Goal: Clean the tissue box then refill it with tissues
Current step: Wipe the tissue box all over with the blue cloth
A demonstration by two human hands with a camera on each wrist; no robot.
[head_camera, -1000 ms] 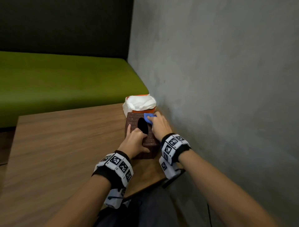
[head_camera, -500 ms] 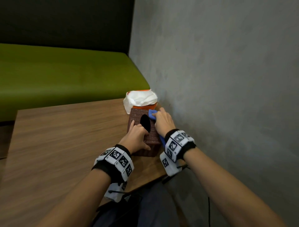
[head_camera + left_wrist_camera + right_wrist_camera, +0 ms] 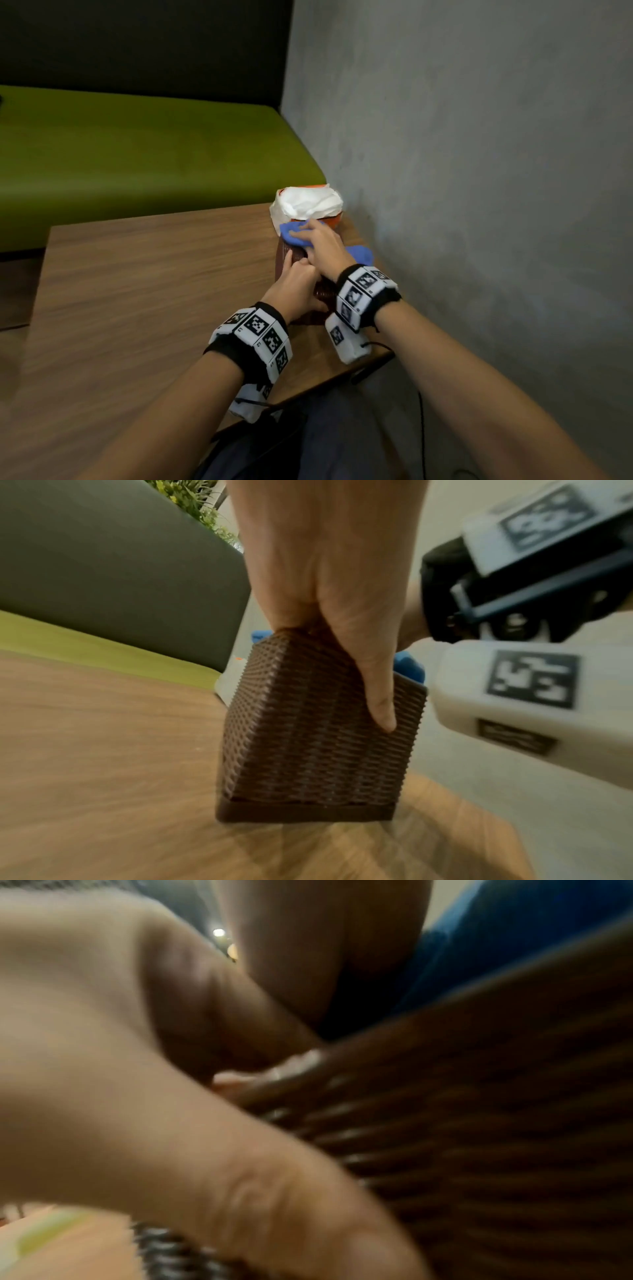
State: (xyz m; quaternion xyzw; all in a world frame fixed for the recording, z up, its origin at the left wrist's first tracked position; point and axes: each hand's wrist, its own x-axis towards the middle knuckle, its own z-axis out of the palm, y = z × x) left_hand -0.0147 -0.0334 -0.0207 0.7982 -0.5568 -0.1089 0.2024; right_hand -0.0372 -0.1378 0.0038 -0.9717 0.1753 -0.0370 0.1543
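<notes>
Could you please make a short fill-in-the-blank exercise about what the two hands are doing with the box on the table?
1. The right hand presses a cloth of ____ colour onto the tissue box.
2. The ____ hand steadies the box.
3. The box stands on a ____ table.
4. The pack of white tissues lies ____ the box, further from the person.

Missing words: blue; left; wooden; behind

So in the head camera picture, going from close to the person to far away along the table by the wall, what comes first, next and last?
Left hand → blue cloth → tissues → green bench.
</notes>
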